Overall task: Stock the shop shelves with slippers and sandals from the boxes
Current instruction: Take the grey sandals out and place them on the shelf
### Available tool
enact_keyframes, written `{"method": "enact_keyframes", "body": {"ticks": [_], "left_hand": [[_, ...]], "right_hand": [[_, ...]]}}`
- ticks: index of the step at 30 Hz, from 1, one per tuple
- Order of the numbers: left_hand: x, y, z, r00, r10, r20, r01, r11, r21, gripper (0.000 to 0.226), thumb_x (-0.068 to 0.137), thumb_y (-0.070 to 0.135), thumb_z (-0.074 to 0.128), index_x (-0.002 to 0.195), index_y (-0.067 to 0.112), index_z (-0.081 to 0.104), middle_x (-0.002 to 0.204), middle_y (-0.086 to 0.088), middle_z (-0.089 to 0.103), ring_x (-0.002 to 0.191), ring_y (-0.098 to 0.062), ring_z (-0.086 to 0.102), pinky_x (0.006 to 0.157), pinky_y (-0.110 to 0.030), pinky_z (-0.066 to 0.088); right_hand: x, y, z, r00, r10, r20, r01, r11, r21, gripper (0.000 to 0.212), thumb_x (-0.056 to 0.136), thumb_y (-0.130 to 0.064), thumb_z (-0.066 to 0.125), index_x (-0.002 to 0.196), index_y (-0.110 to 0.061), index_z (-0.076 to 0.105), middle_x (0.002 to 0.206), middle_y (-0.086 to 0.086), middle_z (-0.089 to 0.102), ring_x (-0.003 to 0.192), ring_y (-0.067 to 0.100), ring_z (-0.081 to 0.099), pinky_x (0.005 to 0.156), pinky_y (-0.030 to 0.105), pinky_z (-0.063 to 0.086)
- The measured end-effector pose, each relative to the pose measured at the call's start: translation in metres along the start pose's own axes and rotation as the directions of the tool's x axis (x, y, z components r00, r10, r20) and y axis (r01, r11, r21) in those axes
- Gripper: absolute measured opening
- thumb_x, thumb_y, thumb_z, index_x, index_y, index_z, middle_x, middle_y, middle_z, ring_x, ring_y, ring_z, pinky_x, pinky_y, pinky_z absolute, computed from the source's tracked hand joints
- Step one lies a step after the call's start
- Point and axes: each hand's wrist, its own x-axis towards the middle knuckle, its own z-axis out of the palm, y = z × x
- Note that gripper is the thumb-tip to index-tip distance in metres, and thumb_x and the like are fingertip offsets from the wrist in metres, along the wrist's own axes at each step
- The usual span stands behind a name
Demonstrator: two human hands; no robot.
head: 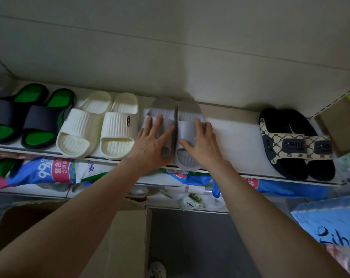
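1. So, two grey slippers [187, 111] sat side by side on the white shelf [230, 135], near the middle, toes toward the person.
2. The L hand [152, 142] lay flat on the strap of the left grey one. Its fingers [150, 125] were straight & spread out, not gripping.
3. The R hand [203, 146] lay on the strap of the right grey one. Its fingers were straight too, w/ the thumb across the strap, holding nothing tight.
4. Just left of the grey pair stood cream slippers [102, 125]. Next to those were green & black slippers [35, 121].
5. Well off to the right, w/ bare shelf between, sat black sandals [294, 143] w/ tan patterned straps. A brown box [342, 127] was just beside them.
6. Under the shelf lay blue bags [56, 171] w/ writing on them.
7. Down low, an open cardboard box [128, 237] sat below the L arm.
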Motion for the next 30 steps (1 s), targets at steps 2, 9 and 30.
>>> {"method": "enact_keyframes", "body": {"ticks": [2,9,30], "left_hand": [[-0.006,-0.001,-0.006,1.0,0.019,0.005,-0.019,1.0,-0.023,0.092,0.078,0.051,0.067,0.153,0.027,0.018,0.161,-0.017,-0.002,0.145,-0.045,-0.003,0.115,-0.057,0.016],[-0.057,-0.006,-0.044,0.999,-0.003,-0.052,0.002,1.0,-0.02,0.071,0.091,0.034,0.061,0.151,0.024,0.025,0.157,-0.006,0.027,0.146,-0.027,0.017,0.116,-0.039,0.023],[-0.498,-0.204,-0.109,0.898,-0.341,-0.277,0.352,0.936,-0.01,0.038,0.09,0.029,0.056,0.124,0.015,0.063,0.117,-0.009,0.065,0.109,-0.031,0.059,0.089,-0.038,0.051]], "right_hand": [[-0.003,-0.001,-0.006,1.0,-0.007,0.015,0.008,0.999,-0.039,0.089,0.09,-0.057,0.056,0.156,-0.019,0.009,0.152,0.019,0.019,0.134,0.04,0.033,0.108,0.046,0.036],[-0.035,-0.029,-0.027,0.989,-0.148,0.024,0.15,0.963,-0.225,0.072,0.099,-0.045,0.046,0.156,-0.016,0.013,0.162,0.018,0.012,0.147,0.036,0.018,0.118,0.044,0.024],[-0.268,-0.324,0.166,0.586,-0.777,0.231,0.808,0.536,-0.246,0.047,0.092,-0.032,0.058,0.129,-0.005,0.059,0.126,0.016,0.061,0.115,0.034,0.058,0.098,0.045,0.05]]}}
